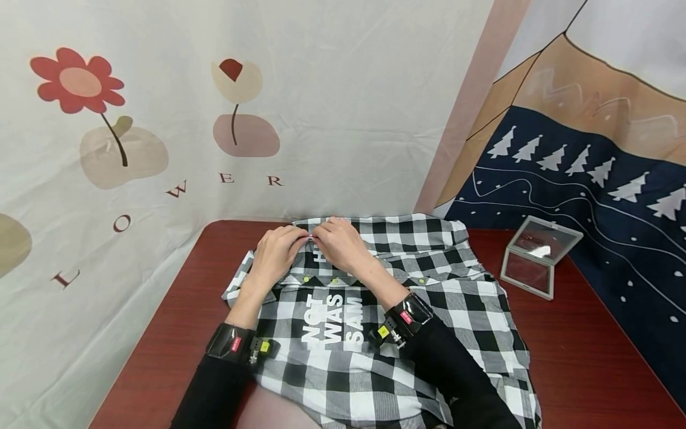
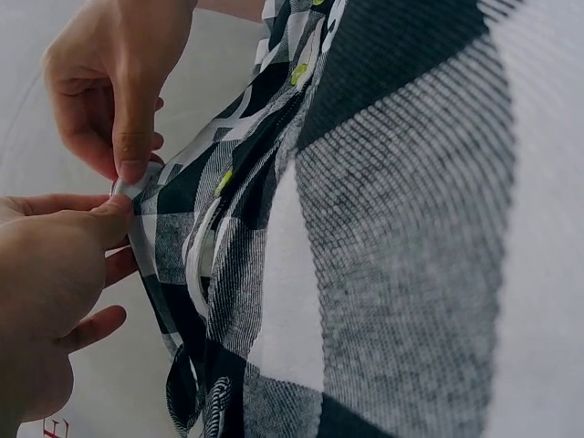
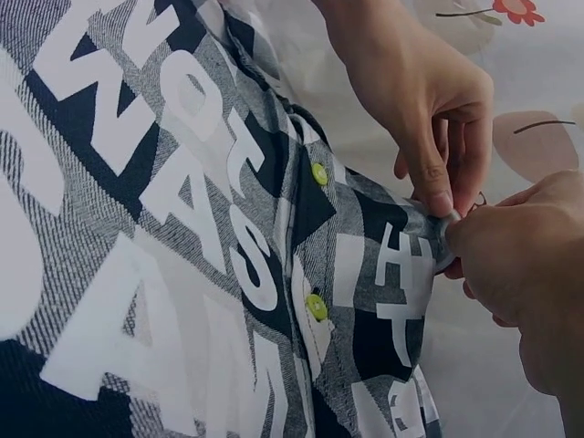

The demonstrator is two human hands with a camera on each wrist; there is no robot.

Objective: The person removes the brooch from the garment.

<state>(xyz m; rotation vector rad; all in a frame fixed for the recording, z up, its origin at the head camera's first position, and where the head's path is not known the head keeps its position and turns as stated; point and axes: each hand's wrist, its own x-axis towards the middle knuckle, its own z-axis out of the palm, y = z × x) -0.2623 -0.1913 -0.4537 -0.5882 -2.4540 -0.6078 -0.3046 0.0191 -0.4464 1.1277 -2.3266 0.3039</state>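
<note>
A black-and-white plaid shirt (image 1: 445,333) lies spread over the table, with white printed letters and yellow-green buttons along a placket. My left hand (image 1: 274,255) and right hand (image 1: 343,245) meet at its far edge, thumbs and fingers pinching the cloth there. Up close in the left wrist view, the left hand (image 2: 46,292) comes in from the lower left and the right hand (image 2: 123,78) from above. In the right wrist view, the pinched edge (image 3: 445,245) is pale and partly hidden by fingertips. A yellow-green button (image 3: 317,307) shows on the placket nearby.
A hinged frame with glossy panels (image 1: 527,275) stands unfolded on the dark red table (image 1: 584,351), right of the shirt. Behind the table hangs a pale curtain with flower prints (image 1: 354,107). To the right is a navy cloth with white trees (image 1: 589,220).
</note>
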